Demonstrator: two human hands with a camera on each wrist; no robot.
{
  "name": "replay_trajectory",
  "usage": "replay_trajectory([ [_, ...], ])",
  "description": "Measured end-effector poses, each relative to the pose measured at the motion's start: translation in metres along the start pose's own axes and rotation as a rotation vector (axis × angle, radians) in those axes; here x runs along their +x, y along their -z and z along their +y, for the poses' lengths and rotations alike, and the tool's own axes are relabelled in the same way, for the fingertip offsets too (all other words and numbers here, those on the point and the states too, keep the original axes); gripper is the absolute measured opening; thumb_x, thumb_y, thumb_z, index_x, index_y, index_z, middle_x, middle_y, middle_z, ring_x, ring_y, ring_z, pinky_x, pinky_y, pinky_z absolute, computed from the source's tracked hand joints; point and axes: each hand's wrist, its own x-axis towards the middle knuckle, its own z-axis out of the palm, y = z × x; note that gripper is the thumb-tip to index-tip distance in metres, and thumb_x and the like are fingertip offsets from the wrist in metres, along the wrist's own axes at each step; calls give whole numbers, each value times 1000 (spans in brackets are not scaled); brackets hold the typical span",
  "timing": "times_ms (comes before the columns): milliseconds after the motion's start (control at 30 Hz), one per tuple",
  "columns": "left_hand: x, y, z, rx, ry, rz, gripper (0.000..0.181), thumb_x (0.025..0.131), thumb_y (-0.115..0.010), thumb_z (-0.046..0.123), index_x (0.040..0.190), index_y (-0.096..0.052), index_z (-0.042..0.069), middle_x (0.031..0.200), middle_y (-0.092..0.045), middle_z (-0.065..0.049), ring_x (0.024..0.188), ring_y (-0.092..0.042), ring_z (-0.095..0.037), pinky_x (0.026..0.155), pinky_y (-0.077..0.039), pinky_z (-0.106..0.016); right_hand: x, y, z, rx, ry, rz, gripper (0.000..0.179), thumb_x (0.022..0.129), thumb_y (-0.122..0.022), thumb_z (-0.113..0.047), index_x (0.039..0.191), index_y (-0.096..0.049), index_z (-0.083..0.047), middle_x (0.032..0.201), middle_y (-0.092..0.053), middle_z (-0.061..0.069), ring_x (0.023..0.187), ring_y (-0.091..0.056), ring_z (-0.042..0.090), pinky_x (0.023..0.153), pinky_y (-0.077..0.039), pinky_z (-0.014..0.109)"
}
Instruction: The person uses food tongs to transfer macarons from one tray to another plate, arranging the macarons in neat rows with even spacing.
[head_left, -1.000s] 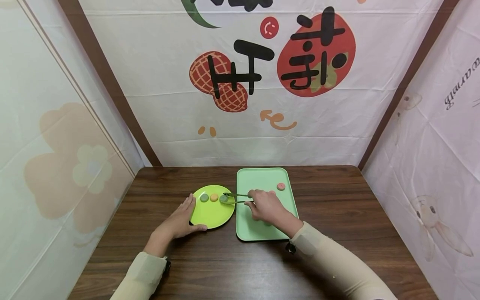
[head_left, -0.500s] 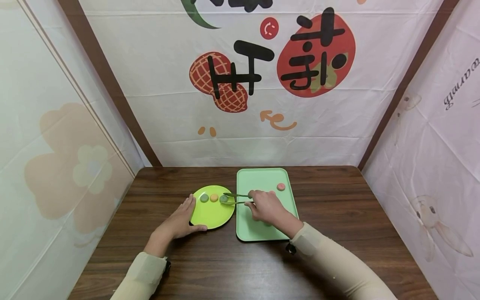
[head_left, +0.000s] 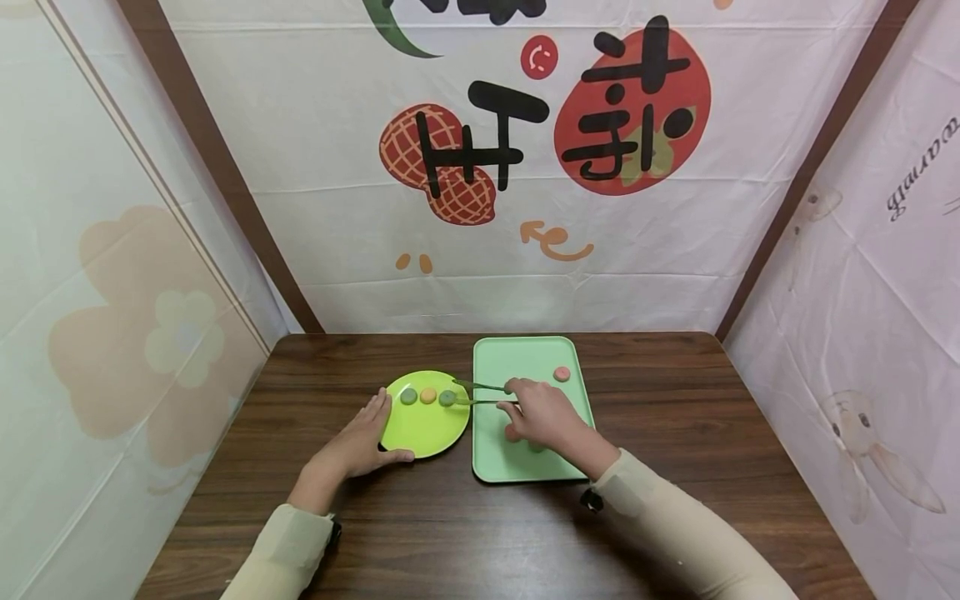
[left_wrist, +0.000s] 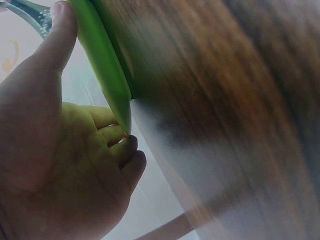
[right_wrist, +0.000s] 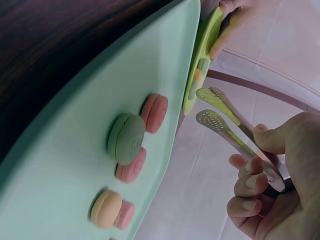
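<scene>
On the lime-green plate point(head_left: 423, 437), two green macarons and a yellow macaron point(head_left: 428, 396) lie in a row. My left hand point(head_left: 360, 437) rests against the plate's left rim, fingers stretched along it and thumb at the near edge. My right hand point(head_left: 551, 417) holds a pair of metal tongs point(right_wrist: 212, 120) over the tray. Their perforated tips stand apart with nothing between them, just right of the right-hand green macaron point(head_left: 447, 398). Beneath and around the right hand, the mint tray point(head_left: 517, 350) bears several macarons, partly hidden in the head view.
In the right wrist view, the tray shows a green macaron point(right_wrist: 127, 139), a yellow macaron point(right_wrist: 106, 209) and several pink ones. One pink macaron point(head_left: 562, 374) sits near its far right corner. Tray and plate stand side by side on a dark wooden table point(head_left: 660, 400).
My right hand has drawn back to the right with the tongs, whose tips no longer flank the right-hand green macaron. That macaron stays on the plate. The left hand has not moved.
</scene>
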Motion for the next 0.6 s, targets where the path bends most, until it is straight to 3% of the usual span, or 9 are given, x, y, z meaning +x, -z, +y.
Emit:
replay_trajectory([
  [167,0,0,0,-3,-3,4,130,90,-74,71,168,-8,-10,177,-2,-29,163,-9,-48,130,-20,-63,-5,8,6,6,-23,8,27,105,-73,-29,114,-72,-3,95,-75,5,71,-65,14,55,-52,31],
  [400,0,0,-1,-10,-11,17,130,91,-75,70,168,-8,-10,177,-2,-30,163,-8,-47,130,-20,-63,-13,17,16,31,-56,23,21,104,-74,-27,110,-70,-6,90,-72,0,67,-59,8,55,-51,30],
  [600,-1,-1,-1,-17,-13,15,130,91,-75,70,167,-8,-10,177,-1,-30,163,-8,-48,130,-20,-63,-21,19,27,51,-67,44,30,105,-74,-26,84,-55,-14,64,-45,-7,53,-42,6,49,-40,27],
])
